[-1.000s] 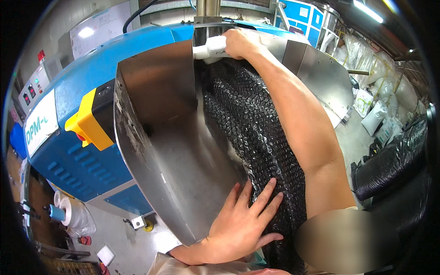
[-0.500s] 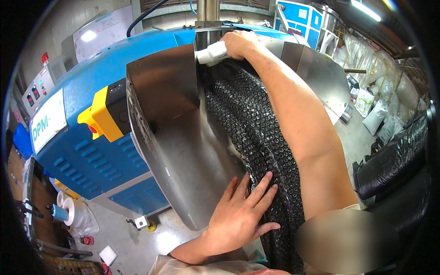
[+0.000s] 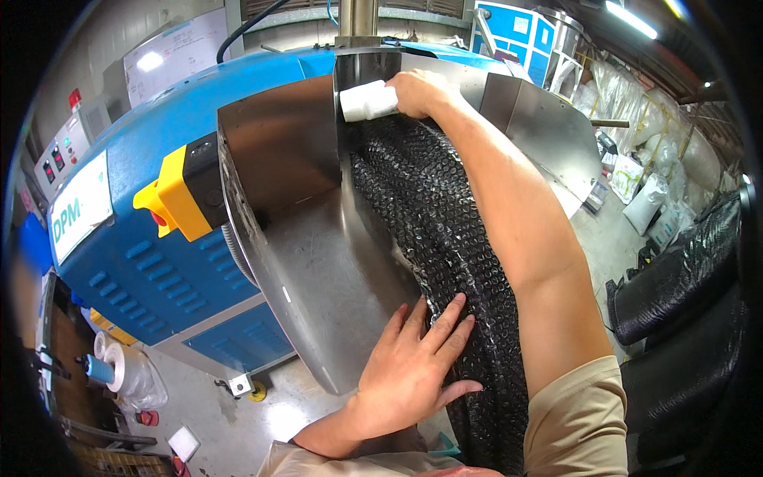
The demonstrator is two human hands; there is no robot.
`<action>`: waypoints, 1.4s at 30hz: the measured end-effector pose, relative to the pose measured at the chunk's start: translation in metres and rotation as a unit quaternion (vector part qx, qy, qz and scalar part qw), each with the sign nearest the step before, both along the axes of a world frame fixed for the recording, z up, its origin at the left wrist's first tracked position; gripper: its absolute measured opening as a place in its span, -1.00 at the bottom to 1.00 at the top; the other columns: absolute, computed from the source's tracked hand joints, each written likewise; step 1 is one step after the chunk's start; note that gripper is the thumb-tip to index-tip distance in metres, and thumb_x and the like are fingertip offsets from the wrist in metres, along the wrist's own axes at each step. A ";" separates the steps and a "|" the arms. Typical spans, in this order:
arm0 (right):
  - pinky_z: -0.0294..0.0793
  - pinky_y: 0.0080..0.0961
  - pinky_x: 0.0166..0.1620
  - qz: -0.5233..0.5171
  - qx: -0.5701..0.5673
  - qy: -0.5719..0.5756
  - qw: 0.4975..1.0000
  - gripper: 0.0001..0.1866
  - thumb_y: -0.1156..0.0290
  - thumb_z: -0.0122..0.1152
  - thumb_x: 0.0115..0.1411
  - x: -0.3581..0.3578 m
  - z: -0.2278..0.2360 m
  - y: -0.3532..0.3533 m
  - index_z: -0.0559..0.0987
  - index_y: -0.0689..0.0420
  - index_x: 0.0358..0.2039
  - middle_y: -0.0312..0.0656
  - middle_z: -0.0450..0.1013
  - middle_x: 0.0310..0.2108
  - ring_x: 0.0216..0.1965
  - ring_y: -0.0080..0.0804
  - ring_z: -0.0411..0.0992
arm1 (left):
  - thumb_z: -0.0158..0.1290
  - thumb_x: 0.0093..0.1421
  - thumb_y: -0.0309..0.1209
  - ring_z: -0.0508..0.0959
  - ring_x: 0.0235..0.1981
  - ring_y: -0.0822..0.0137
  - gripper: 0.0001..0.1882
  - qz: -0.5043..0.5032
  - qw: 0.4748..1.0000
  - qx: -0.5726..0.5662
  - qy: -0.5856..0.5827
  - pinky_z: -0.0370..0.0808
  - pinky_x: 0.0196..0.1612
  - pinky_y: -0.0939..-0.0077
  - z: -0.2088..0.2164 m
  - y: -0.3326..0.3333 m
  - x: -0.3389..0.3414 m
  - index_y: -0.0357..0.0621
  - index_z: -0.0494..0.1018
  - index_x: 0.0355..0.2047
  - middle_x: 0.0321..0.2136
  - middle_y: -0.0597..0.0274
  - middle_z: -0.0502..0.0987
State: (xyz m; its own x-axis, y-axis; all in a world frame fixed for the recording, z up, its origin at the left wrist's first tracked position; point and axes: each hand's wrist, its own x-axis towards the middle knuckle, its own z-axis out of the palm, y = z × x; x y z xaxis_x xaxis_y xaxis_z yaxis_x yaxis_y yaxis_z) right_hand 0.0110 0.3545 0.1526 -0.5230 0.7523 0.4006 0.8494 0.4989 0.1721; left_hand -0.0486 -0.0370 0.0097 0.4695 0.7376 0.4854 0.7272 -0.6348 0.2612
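Note:
A long strip of black bubble wrap [image 3: 433, 207] runs down the metal feed chute [image 3: 318, 270] of a blue machine and past its near lip. My left hand [image 3: 413, 370], fingers spread, lies flat on the wrap beside the chute's lower end. At the top of the strip, my right hand [image 3: 425, 94] is closed round one end of a short white pipe-like piece [image 3: 369, 102]. The piece lies crosswise over the wrap, close to the chute's back wall. My right fingertips are partly hidden.
A yellow and black switch box [image 3: 183, 191] with a red button is fixed to the chute's left side. Black rolls [image 3: 683, 278] stand at the right, with clear plastic bags [image 3: 636, 103] behind. White film rolls [image 3: 127, 370] lie on the floor at lower left.
The white piece and my right hand have shifted slightly down toward me, and more of the piece shows. My left hand stays on the wrap.

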 end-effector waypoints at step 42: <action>0.34 0.11 0.29 0.088 0.080 -0.127 0.985 -0.60 0.46 0.12 0.30 0.070 -0.026 -0.089 0.71 -0.30 0.03 -0.34 0.68 -0.04 0.09 -0.34 0.60 | 0.24 0.17 0.20 0.44 0.24 -0.25 -0.12 0.006 1.000 0.014 0.017 0.31 0.33 -0.18 -0.005 0.003 0.005 -0.24 0.44 0.28 0.39 -0.03 0.33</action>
